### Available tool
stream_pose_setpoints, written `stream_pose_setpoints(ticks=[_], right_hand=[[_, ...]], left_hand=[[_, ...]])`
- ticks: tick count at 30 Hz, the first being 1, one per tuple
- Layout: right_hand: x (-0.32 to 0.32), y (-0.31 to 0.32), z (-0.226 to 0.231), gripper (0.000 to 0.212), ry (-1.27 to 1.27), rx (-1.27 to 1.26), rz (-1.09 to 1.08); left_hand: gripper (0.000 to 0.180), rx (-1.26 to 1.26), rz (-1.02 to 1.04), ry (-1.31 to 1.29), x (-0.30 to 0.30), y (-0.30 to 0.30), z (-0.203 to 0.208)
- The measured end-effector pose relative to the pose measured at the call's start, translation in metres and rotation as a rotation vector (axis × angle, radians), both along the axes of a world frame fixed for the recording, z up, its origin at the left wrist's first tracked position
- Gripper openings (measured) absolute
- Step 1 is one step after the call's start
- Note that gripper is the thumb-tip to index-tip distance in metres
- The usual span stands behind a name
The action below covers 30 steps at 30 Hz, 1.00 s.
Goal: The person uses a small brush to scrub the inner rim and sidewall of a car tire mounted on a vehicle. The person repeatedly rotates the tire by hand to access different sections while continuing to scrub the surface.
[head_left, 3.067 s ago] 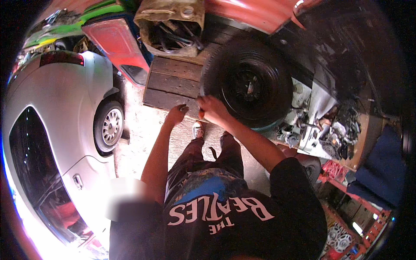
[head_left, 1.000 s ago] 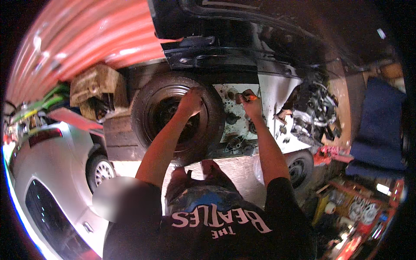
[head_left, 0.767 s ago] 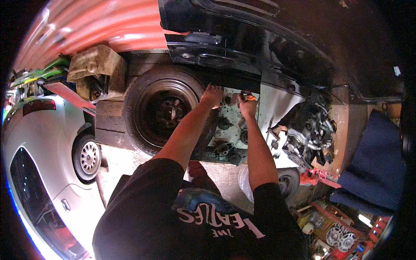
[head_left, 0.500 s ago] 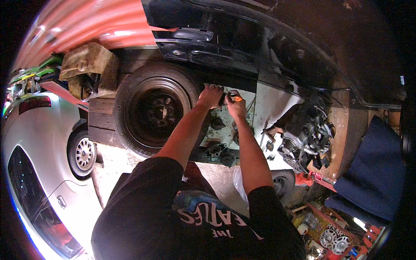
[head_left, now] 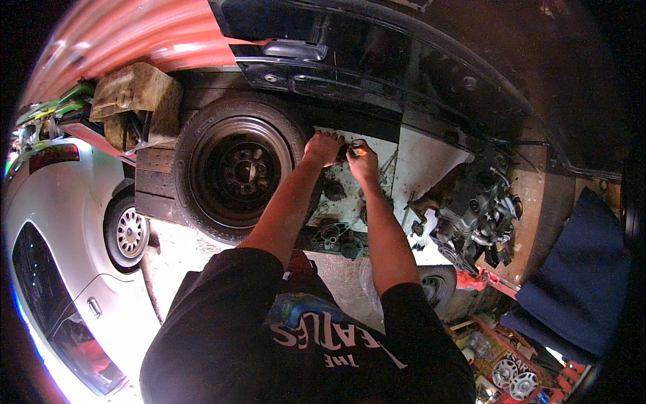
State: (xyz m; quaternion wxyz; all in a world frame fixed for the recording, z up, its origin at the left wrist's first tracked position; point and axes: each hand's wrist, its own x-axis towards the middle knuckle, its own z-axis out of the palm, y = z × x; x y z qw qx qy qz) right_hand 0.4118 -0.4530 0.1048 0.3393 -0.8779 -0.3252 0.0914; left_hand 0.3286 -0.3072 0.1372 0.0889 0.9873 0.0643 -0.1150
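"Compared with a second ago, the left hand is no longer over the wheel but farther right, close beside the right hand."
"And the right fingers?"
"Bent and closed on an orange piece (only a bit of it shows past the knuckles)."
"What of the left ones?"
"Curled and near one another. I cannot tell if they pinch anything; something dark shows between the two sets of fingertips, too small to name."
"What lies below them?"
"Under both hands' fingers is a stained white panel. Nearer the body than the fingers, grimy metal parts lie at its edge."
"To the sides?"
"Left of the left fingers, the wheel with its tyre lies flat. Well right of the right fingers, engine parts form a heap."
"Beyond the fingertips?"
"Glossy black bodywork."
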Motion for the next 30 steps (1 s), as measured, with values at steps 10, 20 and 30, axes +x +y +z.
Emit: stream_pose_setpoints(ticks=[10, 20, 30], right_hand=[[-0.002, 0.007, -0.001, 0.024, 0.024, -0.06, -0.033], [0.003, 0.001, -0.007, 0.021, 0.052, -0.001, -0.039], [-0.011, -0.005, 0.041, 0.021, -0.018, 0.131, -0.081]], left_hand=[[0.067, -0.012, 0.049, 0.072, 0.006, 0.0, -0.003], [0.067, -0.019, 0.061, 0.032, 0.008, -0.001, -0.007], [0.048, 0.026, 0.031, 0.114, 0.002, 0.004, -0.012]])
